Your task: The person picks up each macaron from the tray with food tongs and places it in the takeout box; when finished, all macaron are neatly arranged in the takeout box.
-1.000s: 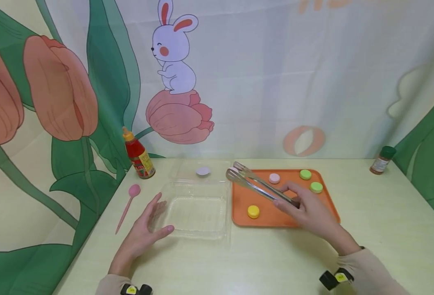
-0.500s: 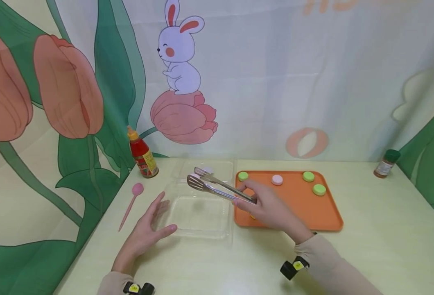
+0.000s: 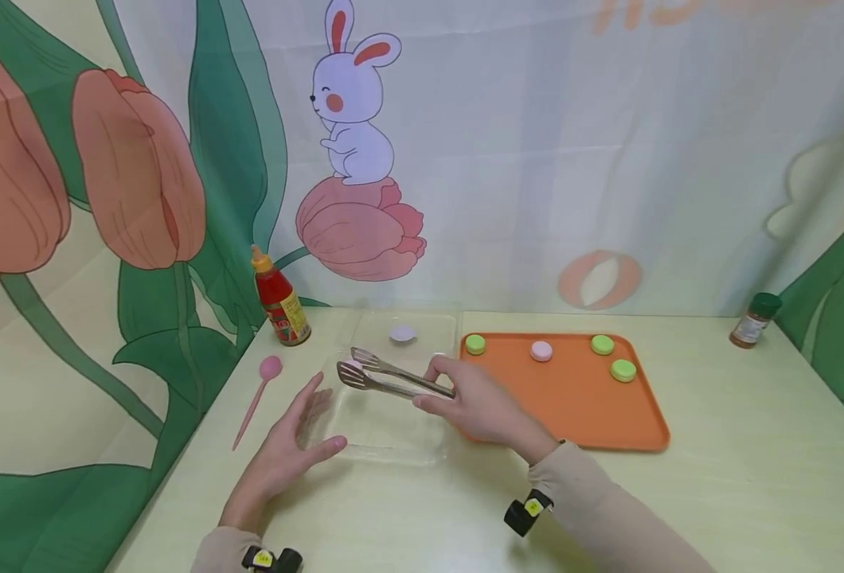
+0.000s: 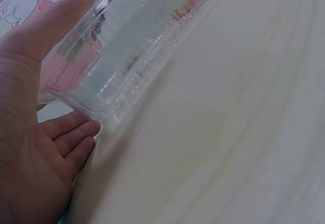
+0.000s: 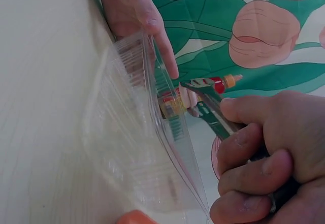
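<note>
1. Left of the clear box (image 3: pixel 393 455), well apart from it, a pink spoon (image 3: pixel 258 398) lies on the bench (image 3: pixel 744 446); a sauce bottle (image 3: pixel 282 309) stands farther back on that side.
2. At the box's near left corner, the left hand (image 3: pixel 286 450) has its thumb and fingers spread, touching the wall rather than wrapping it, apparently to steady it.
3. Over the box's rear left part, a pink cookie (image 5: pixel 189 98) is held between the tips of the metal tongs (image 3: pixel 408 376). The step in hand looks like placing this cookie in the box.
4. Behind the box, its lid (image 3: pixel 368 326) lies folded back, with a pale disc (image 3: pixel 403 334) showing there; what that is I cannot tell.
5. Above the box's right part, the right hand (image 3: pixel 479 402) grips the tongs, fingers curled round the handle. The next move seems to call for lowering the tips inside the wall, then easing the squeeze to release the cookie.
6. Right of the box, an orange tray (image 3: pixel 572 414) carries three green cookies (image 3: pixel 602 344) and a second pink cookie (image 3: pixel 541 351); the right hand hides part of the tray.
7. Farthest right of the box stands a green-capped jar (image 3: pixel 755 320).
</note>
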The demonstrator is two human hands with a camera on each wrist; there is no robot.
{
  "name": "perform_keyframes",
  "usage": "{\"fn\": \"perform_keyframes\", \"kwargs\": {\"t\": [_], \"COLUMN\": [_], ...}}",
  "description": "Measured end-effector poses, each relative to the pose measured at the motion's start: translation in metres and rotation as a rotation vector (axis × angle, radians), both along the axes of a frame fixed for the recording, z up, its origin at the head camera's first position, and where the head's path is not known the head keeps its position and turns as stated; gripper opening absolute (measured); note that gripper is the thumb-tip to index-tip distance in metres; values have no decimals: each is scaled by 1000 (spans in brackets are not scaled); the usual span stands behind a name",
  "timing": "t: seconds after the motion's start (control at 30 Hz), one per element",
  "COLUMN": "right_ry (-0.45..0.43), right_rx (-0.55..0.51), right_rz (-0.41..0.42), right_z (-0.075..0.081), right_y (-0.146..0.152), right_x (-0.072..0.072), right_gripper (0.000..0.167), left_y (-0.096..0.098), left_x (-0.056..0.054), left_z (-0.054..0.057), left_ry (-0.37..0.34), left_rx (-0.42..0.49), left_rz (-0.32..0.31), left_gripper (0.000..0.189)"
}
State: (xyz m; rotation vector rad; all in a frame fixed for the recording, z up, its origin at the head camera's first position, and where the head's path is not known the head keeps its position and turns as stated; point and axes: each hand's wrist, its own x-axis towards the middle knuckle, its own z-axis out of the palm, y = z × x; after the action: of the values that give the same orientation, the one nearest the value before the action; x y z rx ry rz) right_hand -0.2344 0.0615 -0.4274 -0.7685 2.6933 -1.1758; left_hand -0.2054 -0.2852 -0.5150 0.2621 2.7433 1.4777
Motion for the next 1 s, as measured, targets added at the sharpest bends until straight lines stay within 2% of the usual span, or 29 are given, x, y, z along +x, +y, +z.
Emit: {"fn": "perform_keyframes", "kwargs": {"t": [0.53, 1.0], "right_ry": [-32, -88], "right_rx": [128, 107], "right_rz": [-25, -54], "right_z": [0, 3], "right_y": [-27, -31], "right_x": [0, 2], "right_gripper": [29, 35], "left_y": [1, -1], "left_x": [-2, -1], "left_z": [-1, -1], "left_ry": [0, 0], "left_rx": [0, -1], "left_rz": [6, 3], "left_gripper": [113, 111]}}
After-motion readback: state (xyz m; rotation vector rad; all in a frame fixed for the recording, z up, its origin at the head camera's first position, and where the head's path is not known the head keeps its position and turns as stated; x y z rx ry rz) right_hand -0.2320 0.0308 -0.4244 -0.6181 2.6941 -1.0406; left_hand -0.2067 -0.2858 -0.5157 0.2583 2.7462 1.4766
